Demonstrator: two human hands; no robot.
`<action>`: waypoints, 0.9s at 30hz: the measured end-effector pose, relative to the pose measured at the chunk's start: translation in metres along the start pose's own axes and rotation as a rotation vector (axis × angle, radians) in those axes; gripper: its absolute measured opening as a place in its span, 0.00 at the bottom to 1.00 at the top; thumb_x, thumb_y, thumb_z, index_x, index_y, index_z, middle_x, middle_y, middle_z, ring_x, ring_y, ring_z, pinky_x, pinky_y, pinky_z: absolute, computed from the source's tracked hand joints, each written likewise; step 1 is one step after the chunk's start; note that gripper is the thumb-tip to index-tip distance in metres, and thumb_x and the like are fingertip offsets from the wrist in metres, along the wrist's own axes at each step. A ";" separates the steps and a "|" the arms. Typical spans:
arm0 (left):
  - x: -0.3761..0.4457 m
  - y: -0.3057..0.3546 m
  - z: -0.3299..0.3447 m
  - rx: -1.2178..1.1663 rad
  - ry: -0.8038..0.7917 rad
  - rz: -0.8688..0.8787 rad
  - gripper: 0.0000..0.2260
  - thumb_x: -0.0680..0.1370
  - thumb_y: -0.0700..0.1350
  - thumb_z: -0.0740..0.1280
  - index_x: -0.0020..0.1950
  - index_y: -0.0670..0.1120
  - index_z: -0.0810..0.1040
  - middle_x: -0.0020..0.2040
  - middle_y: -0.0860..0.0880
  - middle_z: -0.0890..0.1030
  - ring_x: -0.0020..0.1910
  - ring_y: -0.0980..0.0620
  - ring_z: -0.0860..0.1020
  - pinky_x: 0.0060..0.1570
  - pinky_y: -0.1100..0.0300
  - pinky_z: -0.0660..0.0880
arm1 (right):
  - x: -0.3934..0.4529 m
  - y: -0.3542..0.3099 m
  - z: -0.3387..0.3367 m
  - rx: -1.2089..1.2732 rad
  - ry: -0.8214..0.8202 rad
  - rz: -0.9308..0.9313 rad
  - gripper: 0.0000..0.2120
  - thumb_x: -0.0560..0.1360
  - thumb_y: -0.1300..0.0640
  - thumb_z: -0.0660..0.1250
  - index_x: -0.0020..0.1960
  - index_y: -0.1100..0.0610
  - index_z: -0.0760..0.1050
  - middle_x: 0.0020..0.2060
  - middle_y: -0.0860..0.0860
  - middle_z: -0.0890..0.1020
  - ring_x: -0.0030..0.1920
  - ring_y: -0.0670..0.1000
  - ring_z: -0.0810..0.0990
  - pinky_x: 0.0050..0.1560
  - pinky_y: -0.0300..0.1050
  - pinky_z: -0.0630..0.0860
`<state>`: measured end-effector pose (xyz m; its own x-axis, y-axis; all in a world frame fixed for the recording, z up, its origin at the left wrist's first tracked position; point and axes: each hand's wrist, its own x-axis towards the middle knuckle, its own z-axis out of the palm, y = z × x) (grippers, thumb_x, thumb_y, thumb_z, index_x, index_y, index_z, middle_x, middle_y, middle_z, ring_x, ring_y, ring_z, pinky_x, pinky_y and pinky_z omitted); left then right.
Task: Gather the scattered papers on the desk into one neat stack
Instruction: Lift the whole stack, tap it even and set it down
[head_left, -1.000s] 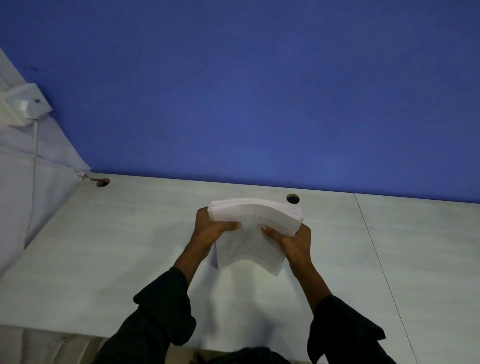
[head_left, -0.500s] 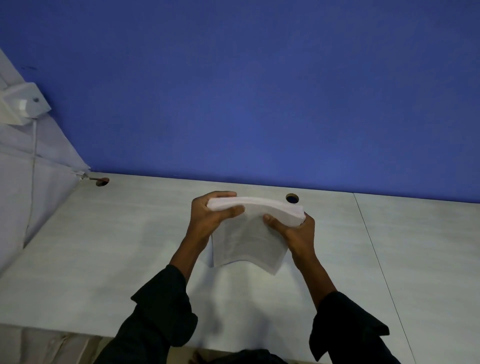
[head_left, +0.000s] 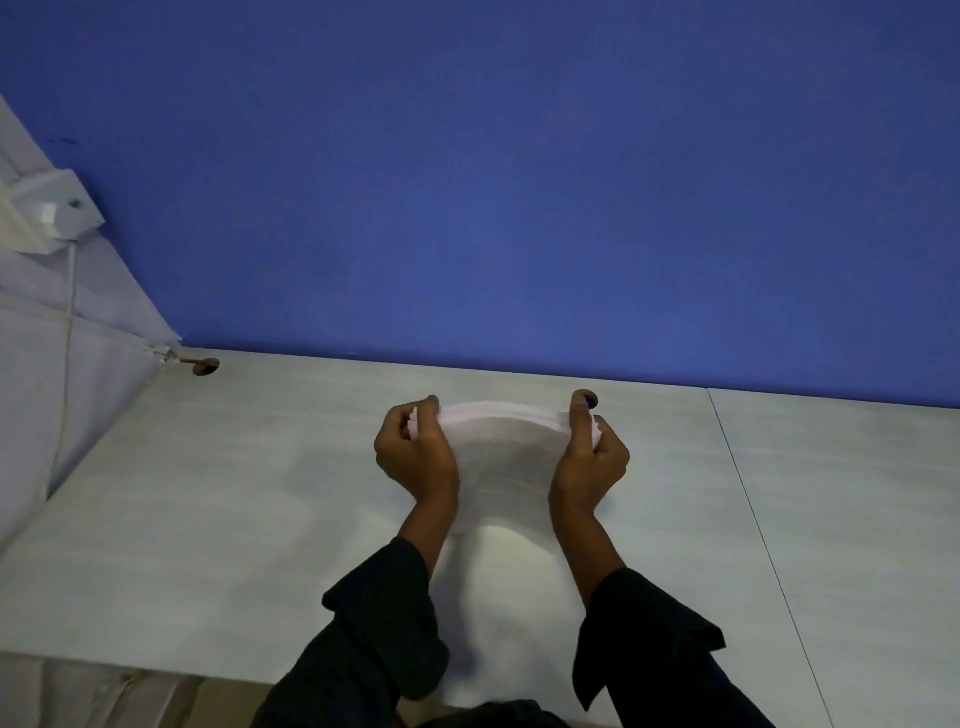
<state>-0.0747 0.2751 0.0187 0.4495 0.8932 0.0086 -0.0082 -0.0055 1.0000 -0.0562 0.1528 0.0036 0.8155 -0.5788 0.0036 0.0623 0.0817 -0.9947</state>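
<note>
A white stack of papers (head_left: 501, 447) stands on its long edge on the pale desk (head_left: 234, 493), bowed upward in the middle. My left hand (head_left: 415, 454) grips the stack's left end, thumb and fingers wrapped around the edge. My right hand (head_left: 589, 457) grips the right end, with the index finger raised along the side. The sheet edges at both ends look slightly stepped. Dark sleeves cover both forearms. No loose sheets show elsewhere on the desk.
A blue wall (head_left: 519, 182) rises right behind the desk. Two round cable holes sit near the back edge, one at the left (head_left: 206, 367) and one partly behind my right index finger (head_left: 592, 399). A white curtain and bracket (head_left: 47, 218) are at the left. A seam (head_left: 753, 509) divides the desk at the right.
The stack has come down from mid-air onto the desk and stands on its edge. Both hands have shifted from under and over the stack to its two ends.
</note>
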 end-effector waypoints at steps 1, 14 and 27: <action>-0.001 0.000 0.001 0.013 -0.012 0.005 0.05 0.76 0.44 0.72 0.44 0.43 0.84 0.40 0.49 0.83 0.38 0.56 0.80 0.42 0.59 0.79 | 0.001 -0.001 0.000 -0.006 0.015 0.012 0.18 0.79 0.47 0.70 0.37 0.59 0.76 0.31 0.49 0.77 0.31 0.42 0.74 0.33 0.28 0.69; 0.027 0.069 0.029 1.256 -1.289 0.656 0.29 0.68 0.57 0.80 0.64 0.50 0.77 0.60 0.49 0.80 0.55 0.48 0.79 0.50 0.59 0.73 | 0.009 -0.006 -0.003 -0.126 -0.099 0.040 0.18 0.79 0.41 0.68 0.52 0.56 0.80 0.45 0.48 0.84 0.45 0.48 0.81 0.49 0.40 0.79; 0.121 0.075 -0.017 0.646 -1.122 -0.118 0.28 0.63 0.52 0.82 0.58 0.42 0.81 0.53 0.44 0.85 0.50 0.42 0.84 0.55 0.43 0.81 | 0.015 0.051 -0.078 0.078 -0.593 0.584 0.29 0.68 0.46 0.79 0.67 0.50 0.77 0.63 0.49 0.84 0.65 0.57 0.80 0.69 0.64 0.73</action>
<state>-0.0358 0.3901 0.0948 0.9179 0.0433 -0.3944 0.3707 -0.4480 0.8136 -0.0861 0.0846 -0.0547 0.8951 0.0953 -0.4356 -0.4429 0.3045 -0.8433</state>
